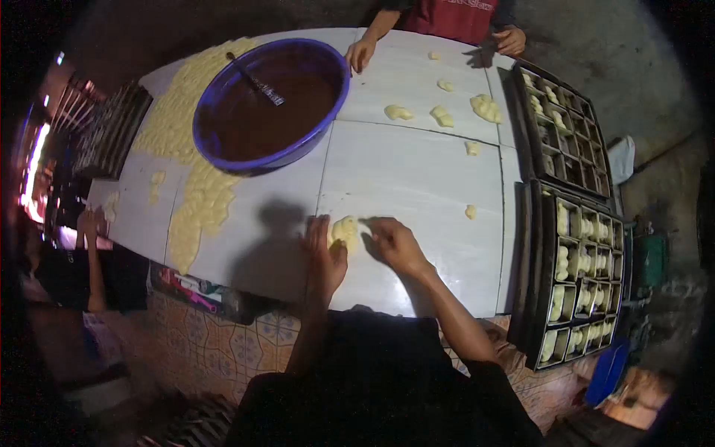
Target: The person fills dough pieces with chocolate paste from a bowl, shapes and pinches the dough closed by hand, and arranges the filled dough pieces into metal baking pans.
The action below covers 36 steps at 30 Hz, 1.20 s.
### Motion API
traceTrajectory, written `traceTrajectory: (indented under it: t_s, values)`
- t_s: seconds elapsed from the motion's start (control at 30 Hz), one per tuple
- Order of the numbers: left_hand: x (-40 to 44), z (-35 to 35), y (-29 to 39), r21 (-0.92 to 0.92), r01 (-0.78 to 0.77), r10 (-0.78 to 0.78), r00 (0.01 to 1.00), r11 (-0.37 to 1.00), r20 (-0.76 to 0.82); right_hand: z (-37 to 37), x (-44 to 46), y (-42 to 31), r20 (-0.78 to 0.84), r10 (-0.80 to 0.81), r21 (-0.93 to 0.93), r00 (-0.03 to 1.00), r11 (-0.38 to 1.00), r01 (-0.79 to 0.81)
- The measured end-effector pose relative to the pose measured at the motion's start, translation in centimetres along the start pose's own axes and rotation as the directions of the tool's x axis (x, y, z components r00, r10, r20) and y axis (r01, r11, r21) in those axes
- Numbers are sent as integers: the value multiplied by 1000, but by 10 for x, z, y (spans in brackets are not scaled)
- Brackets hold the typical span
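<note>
A pale yellow lump of dough lies on the white tiled table in front of me. My left hand is at its left side, fingers apart, with the thumb touching the dough's lower edge. My right hand is just right of the dough, fingers bent and apart, with nothing seen in it. A small gap shows between this hand and the dough.
A blue basin of brown filling holds a brush. Dough pieces spread around it. Metal trays with dough stand at the right. A co-worker's hands rest at the far edge; another person's arm is at the left.
</note>
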State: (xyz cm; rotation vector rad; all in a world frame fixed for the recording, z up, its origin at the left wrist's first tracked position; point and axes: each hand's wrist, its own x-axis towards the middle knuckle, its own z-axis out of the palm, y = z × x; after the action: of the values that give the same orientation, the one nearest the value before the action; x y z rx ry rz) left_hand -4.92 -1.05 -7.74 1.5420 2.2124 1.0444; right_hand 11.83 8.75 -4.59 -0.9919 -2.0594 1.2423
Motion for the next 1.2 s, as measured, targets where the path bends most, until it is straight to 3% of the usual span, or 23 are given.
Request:
traceTrajectory:
  t_s: [0.03, 0.1, 0.13, 0.2, 0.23, 0.3, 0.37, 0.47, 0.53, 0.6, 0.63, 0.67, 0.73, 0.77, 0.8, 0.83, 0.87, 0.93, 1.0, 1.07, 1.13, 1.17, 1.2]
  values:
    - [4, -6, -7, 61, -58, 54, 996, 996, 76, 21, 14, 9, 23, -5, -5, 1000, 1000, 6]
    - [13, -11, -15, 143, -156, 126, 973, 977, 194, 53, 37, 16, -4, -245, -482, 969, 850, 213]
    - [16, -8, -24, 115, -197, 177, 971, 974, 159, 61, 39, 13, 5, -253, -480, 967, 848, 224]
    - [19, -12, -32, 190, -174, 119, 956, 966, 266, 59, 34, 8, 22, 244, 46, 970, 969, -244]
    - [25, -17, -33, 141, -170, 126, 953, 975, 275, 48, 27, 0, -86, 204, 271, 975, 947, -174]
    - [30, -19, -35, 151, -160, 119, 962, 976, 247, 23, 15, 9, -312, 252, 384, 916, 915, -120]
    - [32, -11, -37, 138, -148, 126, 980, 979, 155, -15, 9, -20, -454, 390, 766, 801, 630, 128]
    - [31, 1, -46, -73, -90, 90, 996, 993, -7, -37, -2, -19, -722, -35, 88, 691, 986, 143]
    - [29, -11, -28, -468, 80, -72, 997, 880, 33, -29, -15, 0, -309, -86, -446, 947, 893, -65]
    - [27, -16, -20, -543, 110, -139, 990, 832, -13, -1, -24, 10, -137, -99, -460, 986, 887, 25]
    - [27, -13, -20, -717, 168, -180, 982, 676, 61, 9, -18, -8, -76, -25, -231, 997, 973, 7]
    - [27, -28, -6, -614, 158, -153, 986, 773, 61, 22, -16, -27, 13, 36, 17, 999, 999, -36]
    - [25, -47, 18, -754, 205, -143, 979, 624, 147, 53, -9, -37, 6, 7, 209, 1000, 978, -8]
    - [22, -49, 21, -761, 281, -223, 958, 585, 182, 55, -7, -45, 20, -30, -62, 999, 998, 31]
    - [19, -51, 20, -765, 350, -296, 930, 540, 217, 57, -6, -45, 4, -115, -89, 993, 989, 115]
    - [22, -45, 11, -778, 216, -184, 974, 590, 132, 53, -4, -51, 35, -60, 184, 998, 981, 53]
    - [14, -43, 1, -707, 314, -192, 949, 634, 249, 49, -7, -57, 93, -7, 438, 996, 898, -34]
    - [5, -48, 8, -675, 244, -91, 963, 697, 254, 36, -14, -77, 102, -79, 410, 992, 911, 30]
    - [-7, -45, 13, -764, 308, 33, 918, 567, 394, 24, -20, -84, 285, 284, 405, 915, 830, -384]
    - [-15, -65, 36, -625, 540, -6, 759, 564, 651, 15, -37, -50, 45, 145, 348, 988, 925, -151]
    - [-19, -77, 57, -631, 384, -37, 870, 674, 491, -13, -53, -27, -275, 132, 307, 952, 951, -43]
    - [-22, -72, 38, -671, 466, -47, 839, 576, 542, -29, -58, -27, -517, 143, 390, 844, 917, 84]
    - [-24, -67, 19, -700, 539, -49, 807, 469, 589, -50, -65, -10, -654, 13, -58, 757, 996, -67]
